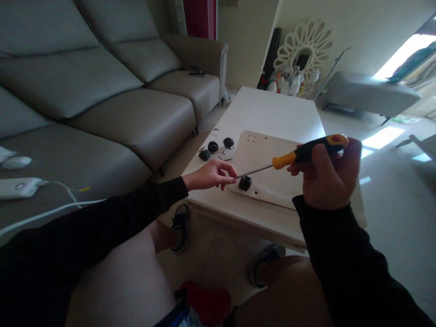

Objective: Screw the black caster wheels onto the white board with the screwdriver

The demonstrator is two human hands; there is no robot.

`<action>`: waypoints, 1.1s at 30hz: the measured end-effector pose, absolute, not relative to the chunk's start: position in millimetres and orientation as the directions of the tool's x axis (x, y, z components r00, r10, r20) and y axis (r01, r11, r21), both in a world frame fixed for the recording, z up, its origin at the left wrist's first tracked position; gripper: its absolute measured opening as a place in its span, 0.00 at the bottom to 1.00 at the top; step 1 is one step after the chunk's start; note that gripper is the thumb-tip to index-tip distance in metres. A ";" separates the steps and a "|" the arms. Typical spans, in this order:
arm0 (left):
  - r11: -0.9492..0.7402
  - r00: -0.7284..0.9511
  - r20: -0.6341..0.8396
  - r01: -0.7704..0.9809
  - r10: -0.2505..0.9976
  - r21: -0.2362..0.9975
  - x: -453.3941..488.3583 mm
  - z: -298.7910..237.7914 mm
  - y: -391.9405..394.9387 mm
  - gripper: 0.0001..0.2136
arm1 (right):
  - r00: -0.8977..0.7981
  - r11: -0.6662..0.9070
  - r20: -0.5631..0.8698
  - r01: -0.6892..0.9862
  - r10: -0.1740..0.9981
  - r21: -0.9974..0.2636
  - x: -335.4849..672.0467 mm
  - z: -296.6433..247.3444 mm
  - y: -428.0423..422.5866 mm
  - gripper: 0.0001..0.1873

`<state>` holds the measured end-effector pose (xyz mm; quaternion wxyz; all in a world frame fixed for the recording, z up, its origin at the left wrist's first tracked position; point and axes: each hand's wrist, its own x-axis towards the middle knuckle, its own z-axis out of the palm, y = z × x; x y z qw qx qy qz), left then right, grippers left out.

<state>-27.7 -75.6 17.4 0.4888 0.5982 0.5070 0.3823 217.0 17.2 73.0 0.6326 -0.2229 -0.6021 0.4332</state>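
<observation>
My right hand [329, 175] grips the orange-and-black handle of a screwdriver [308, 153], whose metal shaft points left and slightly down. My left hand [213, 175] is pinched at the shaft's tip, fingers closed on something too small to make out. Just below the tip a black caster wheel [245, 183] sits on a white board [272, 168] with small drilled holes. That board lies on the white low table [272, 113]. Three more black casters [216, 148] rest on the table to the left of the board.
A grey sofa [102, 91] runs along the left, with a white device and cable [20, 187] on its seat and a dark remote [196, 72] further back. My bare knees and shoes are under the table's near edge. A grey bench [368, 93] and a decorative white mirror [303, 52] stand beyond.
</observation>
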 end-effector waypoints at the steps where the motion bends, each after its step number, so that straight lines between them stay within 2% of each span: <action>1: -0.026 0.218 -0.031 0.254 0.975 0.967 -29.0 19.9 -72.5 0.15 | -0.071 0.543 0.580 -0.276 0.811 -0.793 216.7 73.9 16.5 0.20; 4: -0.115 0.289 -0.002 0.386 0.957 0.915 -37.8 24.7 -60.3 0.22 | -0.008 0.579 0.602 -0.264 0.798 -0.771 214.4 75.4 14.2 0.20; 6: -0.150 0.280 0.008 0.489 0.960 0.859 -44.6 22.7 -52.8 0.28 | 0.021 0.601 0.614 -0.235 0.789 -0.764 213.2 74.8 13.2 0.21; 10: -0.060 0.238 -0.105 0.596 0.966 0.800 -40.5 8.2 -53.1 0.18 | 0.047 0.665 0.665 -0.123 0.745 -0.737 214.2 71.0 12.1 0.21; 12: -0.019 0.185 -0.137 0.657 0.973 0.754 -26.4 2.1 -62.2 0.18 | 0.042 0.707 0.706 -0.087 0.707 -0.702 214.7 68.9 11.4 0.20; 14: 0.028 0.130 -0.163 0.694 0.978 0.720 -8.5 0.2 -73.7 0.24 | 0.019 0.747 0.748 -0.062 0.664 -0.662 213.9 66.9 10.8 0.20; 17: 0.034 0.128 -0.170 0.694 0.977 0.719 13.9 3.5 -87.1 0.32 | -0.033 0.778 0.778 -0.027 0.627 -0.628 210.2 64.3 11.1 0.20; 24: 0.083 0.186 -0.226 0.570 0.956 0.818 28.2 10.0 -95.1 0.44 | -0.117 0.793 0.789 -0.024 0.602 -0.609 197.8 62.7 13.8 0.21; 28: 0.041 0.229 -0.204 0.565 0.952 0.824 29.9 5.5 -99.2 0.44 | -0.133 0.749 0.748 -0.059 0.650 -0.660 192.5 59.0 9.9 0.23; 33: -0.064 0.279 -0.157 0.644 0.947 0.762 29.6 3.7 -104.4 0.43 | -0.188 0.727 0.723 -0.061 0.665 -0.684 190.2 52.0 6.5 0.25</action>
